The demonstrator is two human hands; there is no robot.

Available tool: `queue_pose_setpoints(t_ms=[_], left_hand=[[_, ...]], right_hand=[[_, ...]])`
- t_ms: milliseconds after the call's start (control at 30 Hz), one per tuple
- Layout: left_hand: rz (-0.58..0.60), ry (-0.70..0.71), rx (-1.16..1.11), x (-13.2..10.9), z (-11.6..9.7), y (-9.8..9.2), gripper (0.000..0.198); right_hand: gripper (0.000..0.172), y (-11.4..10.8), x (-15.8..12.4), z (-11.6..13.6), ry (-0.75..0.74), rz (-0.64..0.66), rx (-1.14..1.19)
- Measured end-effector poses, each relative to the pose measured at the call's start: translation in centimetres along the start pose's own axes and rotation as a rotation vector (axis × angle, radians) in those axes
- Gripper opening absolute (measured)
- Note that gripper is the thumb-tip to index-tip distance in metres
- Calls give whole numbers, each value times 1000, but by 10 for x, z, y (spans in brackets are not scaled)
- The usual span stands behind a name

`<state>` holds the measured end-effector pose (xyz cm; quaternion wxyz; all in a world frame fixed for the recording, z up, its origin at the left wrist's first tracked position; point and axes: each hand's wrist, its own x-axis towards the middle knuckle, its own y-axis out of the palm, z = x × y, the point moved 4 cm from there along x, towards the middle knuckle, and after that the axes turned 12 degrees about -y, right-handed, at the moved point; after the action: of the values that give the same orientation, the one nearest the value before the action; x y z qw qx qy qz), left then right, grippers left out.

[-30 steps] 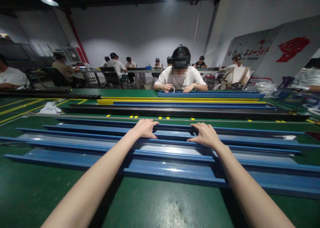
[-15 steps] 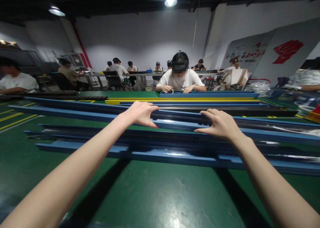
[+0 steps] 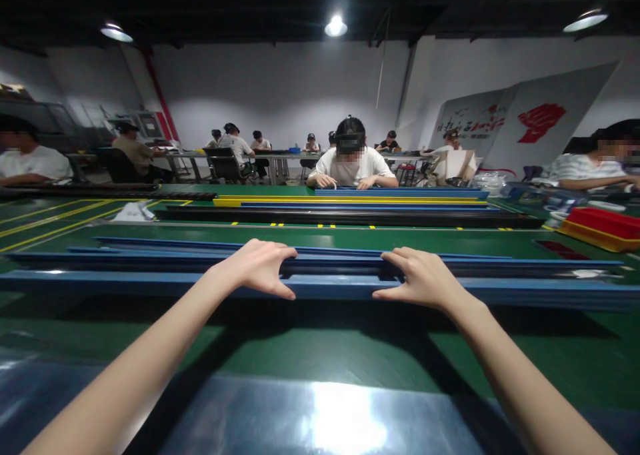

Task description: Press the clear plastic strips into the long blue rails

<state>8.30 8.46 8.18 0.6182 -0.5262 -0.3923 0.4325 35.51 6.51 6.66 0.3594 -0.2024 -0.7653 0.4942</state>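
Note:
Several long blue channel strips point(image 3: 150, 278) lie gathered side by side across the green table point(image 3: 320, 348), stretching from the left edge to the right. My left hand point(image 3: 260, 267) clamps over the near strips left of centre, fingers curled over the top and thumb on the front face. My right hand point(image 3: 423, 278) grips the same bundle to the right, about a forearm's length away, in the same way. Both arms reach straight forward from the bottom corners.
More strips, blue, yellow and black point(image 3: 350, 208), lie further back. A seated person point(image 3: 351, 162) faces me there with hands on a blue strip. Red and yellow trays point(image 3: 597, 227) stand at the right; other people sit at the sides and back.
The spread-out blue strips were lifted and drawn together; now they sit bunched in a tight row on the table. Both hands stayed gripped on them and came slightly lower and closer to me.

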Motion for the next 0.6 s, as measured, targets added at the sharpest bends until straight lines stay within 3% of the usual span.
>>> queue_pose_setpoints(t_ms=[233, 600], left_hand=[[43, -26, -25, -21, 9, 31, 78], [98, -90, -83, -37, 14, 61, 85]], right_hand=[[66, 22, -12, 38, 24, 75, 77], [66, 40, -24, 62, 72, 116, 110]])
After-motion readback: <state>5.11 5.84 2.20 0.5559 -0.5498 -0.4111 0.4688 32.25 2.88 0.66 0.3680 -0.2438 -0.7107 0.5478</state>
